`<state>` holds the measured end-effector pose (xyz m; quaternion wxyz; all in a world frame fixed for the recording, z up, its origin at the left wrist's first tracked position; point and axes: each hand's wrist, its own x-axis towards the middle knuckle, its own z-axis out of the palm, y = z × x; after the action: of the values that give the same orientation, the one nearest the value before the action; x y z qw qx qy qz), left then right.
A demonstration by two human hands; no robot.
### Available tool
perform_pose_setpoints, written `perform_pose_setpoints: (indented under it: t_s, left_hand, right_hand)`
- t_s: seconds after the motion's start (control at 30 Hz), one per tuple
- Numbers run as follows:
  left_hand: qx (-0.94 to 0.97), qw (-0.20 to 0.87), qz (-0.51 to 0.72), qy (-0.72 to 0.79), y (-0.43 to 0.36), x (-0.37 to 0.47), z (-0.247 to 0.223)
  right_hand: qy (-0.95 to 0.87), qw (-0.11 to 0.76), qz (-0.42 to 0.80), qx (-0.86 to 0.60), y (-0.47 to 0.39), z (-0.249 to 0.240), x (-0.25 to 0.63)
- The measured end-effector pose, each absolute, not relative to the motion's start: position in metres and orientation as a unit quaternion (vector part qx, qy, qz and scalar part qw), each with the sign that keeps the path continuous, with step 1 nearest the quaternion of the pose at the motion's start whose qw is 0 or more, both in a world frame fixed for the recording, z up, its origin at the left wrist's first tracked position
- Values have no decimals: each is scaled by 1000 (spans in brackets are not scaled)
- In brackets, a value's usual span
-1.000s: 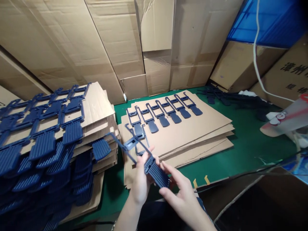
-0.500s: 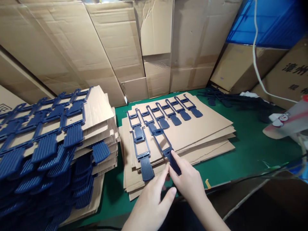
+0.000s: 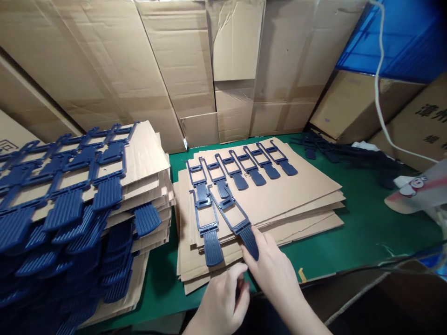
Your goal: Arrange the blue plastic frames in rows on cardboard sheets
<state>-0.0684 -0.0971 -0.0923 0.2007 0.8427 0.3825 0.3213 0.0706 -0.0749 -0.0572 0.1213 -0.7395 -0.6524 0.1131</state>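
My right hand (image 3: 274,265) grips the ribbed tab of a dark blue plastic frame piece (image 3: 240,223). The piece slants over the cardboard, its hooked end overlapping the piece beside it. Just left and below, my left hand (image 3: 225,298) is loosely curled, thumb bent towards the fingers, with nothing visible in it. A similar frame piece (image 3: 207,223) lies to the left of the held one, its tab over the cardboard's front edge. Behind them a row of several such pieces (image 3: 249,165) lies side by side on the stacked cardboard sheets (image 3: 300,190).
At left rises a tall stack of cardboard layers (image 3: 153,158) with many blue frame pieces (image 3: 68,209) between them. Dark pieces (image 3: 328,146) lie at the back right of the green table (image 3: 356,242). Cardboard walls (image 3: 178,60) stand behind; a white cable (image 3: 379,97) hangs at right.
The held frame piece has moved slightly down, its hooked end shifting left towards the neighbouring piece. My left hand has drawn back from the tab, its fingers curling in. The view has shifted slightly.
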Motion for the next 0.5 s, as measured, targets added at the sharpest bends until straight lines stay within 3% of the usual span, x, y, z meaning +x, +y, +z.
perform_pose_setpoints:
  t_s: [0.17,0.5]
  left_hand:
    - [824,181,386,373,-99,-70,-107]
    - [862,184,319,349,-93,-67,-97]
  right_hand:
    - [-631,131,140,-752,-75,-55,61]
    - [-644,216,196,-708,-61,-58,56]
